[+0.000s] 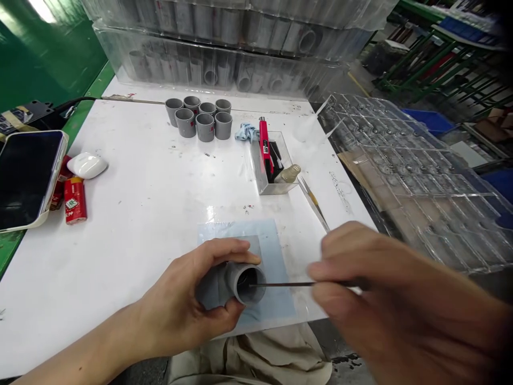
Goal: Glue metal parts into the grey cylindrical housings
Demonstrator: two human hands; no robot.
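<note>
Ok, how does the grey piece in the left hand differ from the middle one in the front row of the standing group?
The held piece is tilted, its mouth toward the camera; the standing piece is upright, mouth up.
The left hand grips the held piece, while nothing grips the standing piece.
A thin tool has its tip at the held piece's mouth; none is at the standing piece's.
Both are grey, hollow and round-mouthed.

Your right hand point(372, 283): motion-blurred | thin tool point(284, 284): rear part hidden by it | grey tube point(253, 297): partly covered by your left hand point(172, 299) | phone point(28, 179): cut off at left edge
</note>
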